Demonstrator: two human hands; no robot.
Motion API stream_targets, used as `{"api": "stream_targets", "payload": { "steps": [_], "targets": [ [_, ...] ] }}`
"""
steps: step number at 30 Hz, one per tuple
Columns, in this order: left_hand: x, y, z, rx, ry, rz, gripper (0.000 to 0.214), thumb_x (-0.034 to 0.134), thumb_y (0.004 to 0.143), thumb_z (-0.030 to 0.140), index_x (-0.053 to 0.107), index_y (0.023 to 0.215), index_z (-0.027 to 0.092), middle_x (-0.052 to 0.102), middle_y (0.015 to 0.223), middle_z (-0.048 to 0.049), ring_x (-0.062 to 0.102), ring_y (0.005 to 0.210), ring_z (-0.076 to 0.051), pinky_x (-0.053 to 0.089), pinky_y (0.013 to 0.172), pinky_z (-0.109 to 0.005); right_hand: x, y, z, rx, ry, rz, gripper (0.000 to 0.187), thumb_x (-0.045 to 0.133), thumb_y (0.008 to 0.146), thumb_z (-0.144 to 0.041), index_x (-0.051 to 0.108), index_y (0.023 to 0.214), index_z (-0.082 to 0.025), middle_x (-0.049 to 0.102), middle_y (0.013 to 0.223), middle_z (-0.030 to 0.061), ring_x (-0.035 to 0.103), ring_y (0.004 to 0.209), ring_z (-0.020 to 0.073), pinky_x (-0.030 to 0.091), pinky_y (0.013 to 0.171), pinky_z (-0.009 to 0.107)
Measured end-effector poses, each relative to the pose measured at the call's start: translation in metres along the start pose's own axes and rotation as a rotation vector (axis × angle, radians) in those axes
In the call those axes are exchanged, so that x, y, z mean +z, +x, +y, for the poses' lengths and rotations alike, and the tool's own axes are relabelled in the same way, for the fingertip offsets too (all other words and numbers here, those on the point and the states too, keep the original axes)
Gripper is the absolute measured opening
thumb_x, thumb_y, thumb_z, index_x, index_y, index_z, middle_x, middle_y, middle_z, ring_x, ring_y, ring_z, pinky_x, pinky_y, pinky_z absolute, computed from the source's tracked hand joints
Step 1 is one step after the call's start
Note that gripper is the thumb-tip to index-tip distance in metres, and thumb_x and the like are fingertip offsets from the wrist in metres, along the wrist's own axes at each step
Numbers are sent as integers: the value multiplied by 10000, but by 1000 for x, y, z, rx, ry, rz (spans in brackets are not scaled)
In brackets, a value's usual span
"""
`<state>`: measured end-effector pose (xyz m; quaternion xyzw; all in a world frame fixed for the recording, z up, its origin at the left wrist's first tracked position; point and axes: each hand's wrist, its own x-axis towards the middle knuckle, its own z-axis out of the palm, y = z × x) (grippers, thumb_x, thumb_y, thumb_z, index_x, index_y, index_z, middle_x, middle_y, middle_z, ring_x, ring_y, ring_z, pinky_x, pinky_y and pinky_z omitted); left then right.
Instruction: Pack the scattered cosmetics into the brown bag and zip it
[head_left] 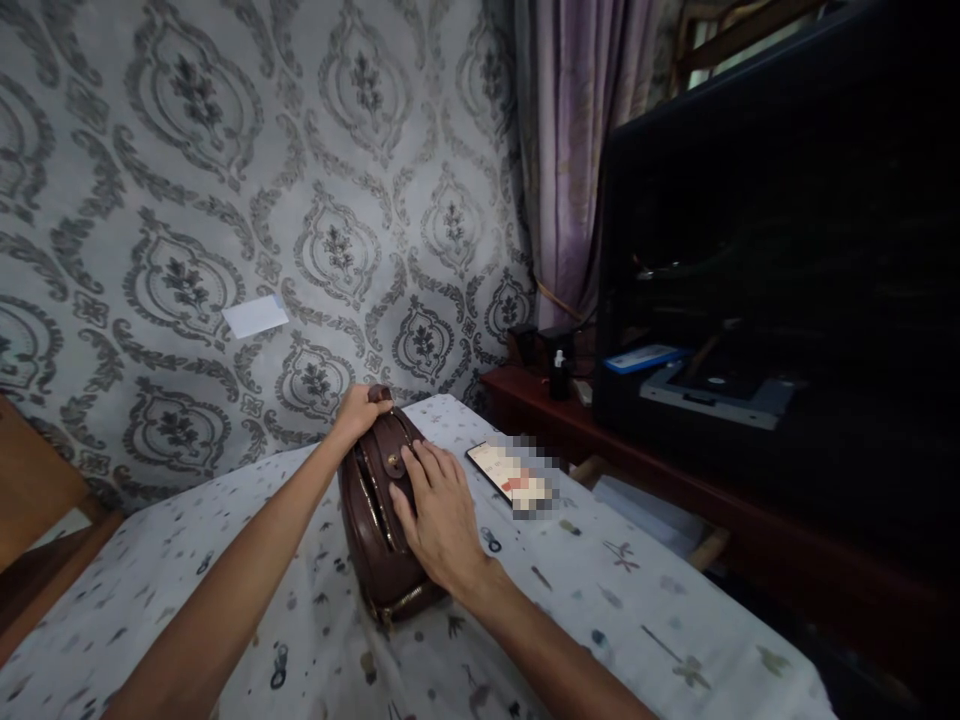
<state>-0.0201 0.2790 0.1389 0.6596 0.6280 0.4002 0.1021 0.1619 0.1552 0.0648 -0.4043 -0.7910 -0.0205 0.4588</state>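
A dark brown leather bag (365, 545) with gold zips lies on the patterned white cloth in front of me. Its long front zip gapes partly apart, and a small flap with a gold stud sits beside it. At the far end my left hand (361, 408) is closed around the bag's short handle (380, 393). My right hand (439, 515) rests on the bag's near right side, fingers stretched out over the leather by the stud. Just to the right lies a phone (501, 472) with its screen lit, partly blurred out.
The white printed cloth (600, 600) covers the surface under the bag. On the right stand a dark red shelf (517, 395), a half-pulled drawer (652, 515) and a large black screen (750, 250). Patterned wallpaper (420, 200) rises behind; wooden furniture (45, 500) is at left.
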Motion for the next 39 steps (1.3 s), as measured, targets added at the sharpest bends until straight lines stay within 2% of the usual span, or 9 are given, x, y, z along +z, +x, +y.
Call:
{"api": "stream_targets", "payload": {
  "steps": [7,13,16,19,21,25,30,39],
  "targets": [
    [-5,-8,8,48,-5,-33,202,664,644,327,542,552,195,499,525,50,447,568,-141,298,538,-259,0,1,0,-17,-10,-5,443,425,977,-292,556,1335,-66,541,1419,169,465,1311,300,346,1126,504],
    [-9,-12,10,42,-87,-118,194,660,636,341,561,573,187,514,555,39,457,574,-144,324,545,-261,0,1,1,-24,-30,-10,445,404,986,-289,547,1344,-66,560,1403,167,469,1314,286,321,1142,505],
    [-19,-14,10,35,-145,-180,215,658,642,385,610,647,175,562,606,24,502,609,-152,369,581,-264,-2,0,0,-14,-34,-26,452,418,985,-297,524,1378,-102,524,1441,161,441,1345,296,303,1137,532],
    [-37,-17,5,25,-182,-205,255,680,612,386,656,738,166,606,668,12,533,654,-155,393,619,-262,-5,-1,-2,-30,-40,-53,454,466,972,-340,515,1402,-201,482,1477,159,399,1381,322,282,1120,592],
    [-49,-20,-2,10,-188,-195,239,692,595,372,649,706,165,595,648,14,528,651,-151,385,614,-257,-7,-2,-4,-54,-40,-72,457,507,955,-373,526,1395,-249,470,1485,160,380,1392,338,267,1111,619],
    [-62,-29,-19,-24,-191,-171,216,671,625,372,601,593,171,520,537,31,473,565,-131,344,549,-248,-7,-3,-6,-69,-24,-77,473,562,916,-386,557,1368,-247,469,1485,159,369,1394,344,255,1111,617],
    [-55,-35,-29,-16,-207,-100,220,646,640,370,560,569,181,469,519,50,414,539,-115,293,519,-234,-5,-4,-6,-72,12,-59,453,569,883,-329,591,1331,-258,489,1481,110,359,1396,339,245,1118,602],
    [-48,-46,-27,-1,-245,-21,221,578,668,381,508,584,189,420,549,48,382,564,-118,290,547,-236,-4,-3,-5,-64,44,-64,459,569,870,-312,596,1325,-255,507,1468,105,362,1397,326,262,1120,570]
  ]
}}
